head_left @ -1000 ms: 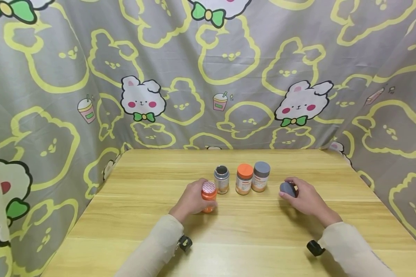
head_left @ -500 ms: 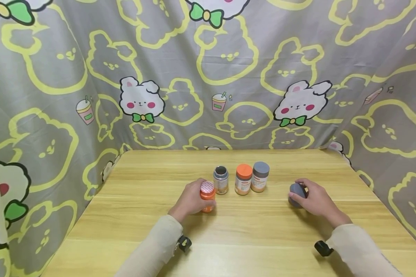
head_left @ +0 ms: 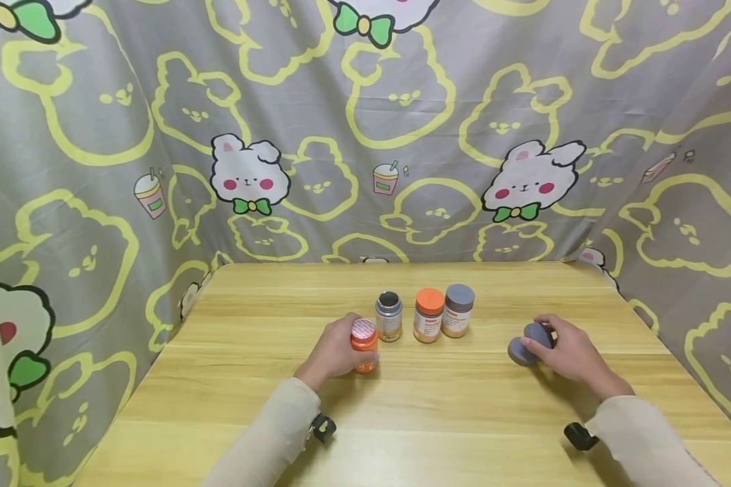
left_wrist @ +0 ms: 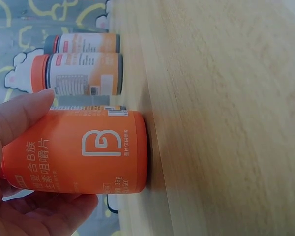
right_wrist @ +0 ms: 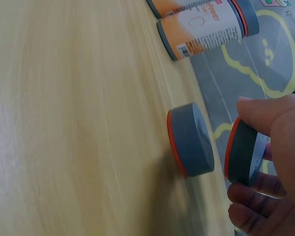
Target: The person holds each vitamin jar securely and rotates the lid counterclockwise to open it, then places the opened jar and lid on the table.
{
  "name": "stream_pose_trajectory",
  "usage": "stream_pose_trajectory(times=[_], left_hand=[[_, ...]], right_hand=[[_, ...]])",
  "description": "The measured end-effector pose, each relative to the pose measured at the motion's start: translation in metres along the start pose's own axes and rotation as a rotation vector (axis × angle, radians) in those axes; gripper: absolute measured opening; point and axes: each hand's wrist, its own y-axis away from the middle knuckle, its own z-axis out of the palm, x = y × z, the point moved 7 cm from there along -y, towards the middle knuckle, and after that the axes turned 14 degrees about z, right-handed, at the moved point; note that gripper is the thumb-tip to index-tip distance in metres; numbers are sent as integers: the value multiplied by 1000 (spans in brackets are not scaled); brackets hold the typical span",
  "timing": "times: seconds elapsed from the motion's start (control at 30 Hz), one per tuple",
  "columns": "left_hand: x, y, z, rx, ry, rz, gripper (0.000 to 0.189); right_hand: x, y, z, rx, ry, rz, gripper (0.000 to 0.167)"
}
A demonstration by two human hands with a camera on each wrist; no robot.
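My left hand (head_left: 331, 353) grips an orange bottle (left_wrist: 98, 152), thumb and fingers on either side of it. It stands upright on the table with its cap off and a silvery foil seal (head_left: 363, 329) across its mouth. My right hand (head_left: 569, 348) pinches a grey cap (right_wrist: 243, 153) with a red lower rim between thumb and fingers, tilted. Just left of it, a second grey cap (head_left: 522, 352) rests top-up on the table. Behind the orange bottle is an open grey bottle (head_left: 389, 320), dark inside its mouth.
To the right of the open bottle stand an orange-capped bottle (head_left: 429, 318) and a grey-capped bottle (head_left: 459, 314), close together. A patterned curtain (head_left: 365, 135) surrounds the wooden table (head_left: 438, 426) at the back and sides.
My right hand has moved right with the held grey cap, from above the table cap to beside it, so the table cap now shows. My left hand and the orange bottle stay almost still.
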Motion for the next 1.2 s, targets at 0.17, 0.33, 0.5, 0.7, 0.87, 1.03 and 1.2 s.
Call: stream_pose_trajectory(times=[0.17,0.33,0.5,0.7,0.87,1.03,1.2], left_hand=[[1,1,-1,4,1,3,70],[2,1,-1,5,8,1,69],[1,1,-2,9,7,0,68],[0,1,-3,9,-6,-17,70],[-1,1,-4,13,-6,-25,70],[-2,1,-4,16,2,-30,70],[-1,1,-5,18,5,-27,70]], right_hand=[[4,0,-1,-1,4,2,57],[10,1,-2,-8,13,22,59],[14,2,-3,-11,19,28,59],[21,4,-4,-21,29,44,59],[26,4,-3,-34,35,57,61],[29,5,-3,-47,50,73,63],[30,7,-4,-54,55,63,64]])
